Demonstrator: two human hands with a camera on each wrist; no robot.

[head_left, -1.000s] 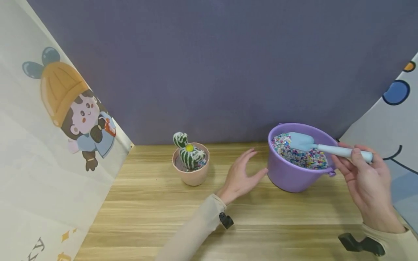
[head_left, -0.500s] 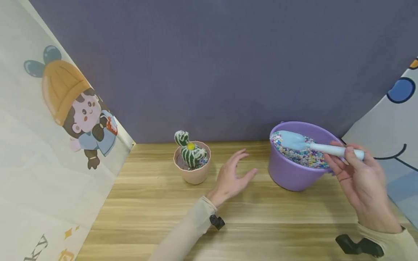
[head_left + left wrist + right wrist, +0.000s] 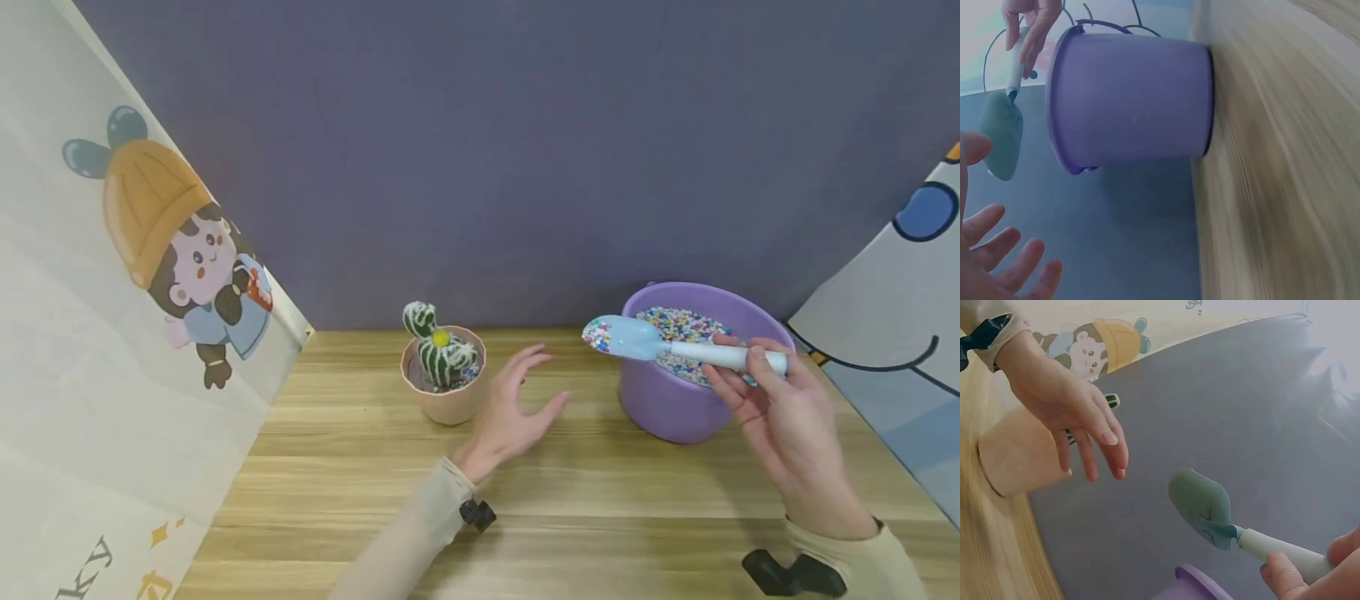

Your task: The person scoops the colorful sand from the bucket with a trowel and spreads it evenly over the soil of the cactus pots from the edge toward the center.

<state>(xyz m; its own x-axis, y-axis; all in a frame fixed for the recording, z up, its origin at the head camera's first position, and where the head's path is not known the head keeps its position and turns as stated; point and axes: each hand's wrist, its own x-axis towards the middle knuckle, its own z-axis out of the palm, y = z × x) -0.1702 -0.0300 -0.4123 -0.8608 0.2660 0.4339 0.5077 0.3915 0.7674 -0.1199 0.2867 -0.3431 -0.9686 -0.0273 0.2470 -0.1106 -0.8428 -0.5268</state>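
Observation:
My right hand (image 3: 795, 417) grips the pale handle of a light blue trowel (image 3: 633, 337). Small multicoloured beads lie on the trowel's tip, which juts out past the left rim of a purple bucket (image 3: 667, 412). Inside the bucket is a mass of the same beads (image 3: 686, 321). My left hand (image 3: 506, 417) hovers with fingers spread and nothing in them, just right of a pink pot (image 3: 446, 407). In that pot stands a green-and-white striped cactus (image 3: 438, 358) with a yellow spot, and some beads lie beside it. From the right wrist view, the trowel's underside shows.
Both pot and bucket stand on a wood-grain tabletop (image 3: 360, 467). Behind them rises a dark grey-blue wall (image 3: 480, 167). A white panel with a cartoon figure (image 3: 202, 258) is on the left, and another printed panel (image 3: 885, 308) on the right.
My right hand has carried the trowel left and up out of the bucket, its tip now beyond the rim. My left hand has shifted left toward the pink pot.

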